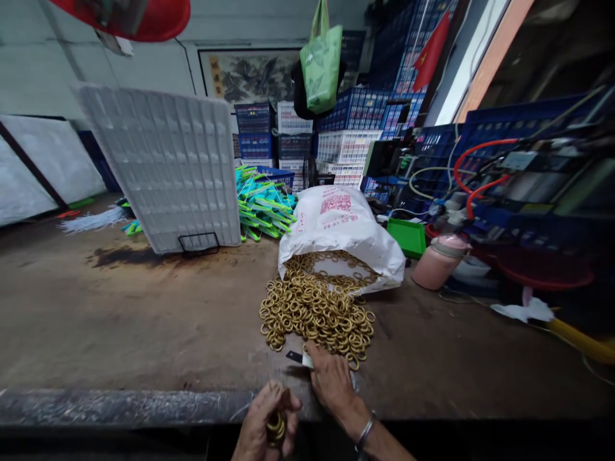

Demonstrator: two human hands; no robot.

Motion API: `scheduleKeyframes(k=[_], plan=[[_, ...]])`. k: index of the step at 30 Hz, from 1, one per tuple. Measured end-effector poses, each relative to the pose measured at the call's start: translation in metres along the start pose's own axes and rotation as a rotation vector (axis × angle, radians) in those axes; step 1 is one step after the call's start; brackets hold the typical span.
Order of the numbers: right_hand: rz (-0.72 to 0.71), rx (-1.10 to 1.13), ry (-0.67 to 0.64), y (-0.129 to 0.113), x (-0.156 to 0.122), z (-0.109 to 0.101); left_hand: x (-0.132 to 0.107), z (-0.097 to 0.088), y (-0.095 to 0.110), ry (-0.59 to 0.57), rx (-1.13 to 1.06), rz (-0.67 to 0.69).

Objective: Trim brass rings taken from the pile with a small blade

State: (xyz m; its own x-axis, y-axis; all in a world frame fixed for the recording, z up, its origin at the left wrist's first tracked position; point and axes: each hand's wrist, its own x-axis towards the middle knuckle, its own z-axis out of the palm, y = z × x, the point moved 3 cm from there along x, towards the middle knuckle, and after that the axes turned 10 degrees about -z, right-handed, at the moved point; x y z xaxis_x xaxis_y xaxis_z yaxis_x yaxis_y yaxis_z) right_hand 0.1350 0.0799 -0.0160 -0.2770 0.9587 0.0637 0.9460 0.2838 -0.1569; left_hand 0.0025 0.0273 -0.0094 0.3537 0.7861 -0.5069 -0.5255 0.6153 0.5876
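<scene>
My left hand (270,419) is curled at the table's front edge, closed around several gold-coloured rings (275,430). Farther forward and to the right, my right hand (331,378) reaches to the near edge of a heap of similar rings (314,312), wearing a metal bracelet at the wrist. From beneath its bent fingers juts a small flat tool (298,358) with a dark, blade-like end and a white part; its other end is hidden by the hand. The heap spills from the mouth of a white sack (336,221) lying on its side, with more rings inside.
On the wooden table (144,320) a ribbed white panel (168,166) stands in a wire holder, beside green and turquoise plastic pieces (264,205). To the right are a green tray (406,237), a pink bottle (439,261) and machinery with red hoses (485,186). Crates (350,147) are stacked behind.
</scene>
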Motion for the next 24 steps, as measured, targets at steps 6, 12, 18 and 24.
scheduleKeyframes(k=[6,12,18,24], plan=[[-0.016,0.144,0.058,0.007,0.006,-0.001,0.009,-0.004,0.002,-0.083,-0.119,-0.082],[0.049,0.660,0.225,0.025,0.019,-0.010,0.017,-0.008,0.006,-0.009,-0.230,-0.093],[0.100,1.023,0.228,0.029,0.016,-0.018,0.027,0.006,0.018,0.004,-0.095,0.046],[0.021,1.023,0.157,0.018,0.006,-0.033,0.033,0.021,0.024,0.119,0.293,0.191]])
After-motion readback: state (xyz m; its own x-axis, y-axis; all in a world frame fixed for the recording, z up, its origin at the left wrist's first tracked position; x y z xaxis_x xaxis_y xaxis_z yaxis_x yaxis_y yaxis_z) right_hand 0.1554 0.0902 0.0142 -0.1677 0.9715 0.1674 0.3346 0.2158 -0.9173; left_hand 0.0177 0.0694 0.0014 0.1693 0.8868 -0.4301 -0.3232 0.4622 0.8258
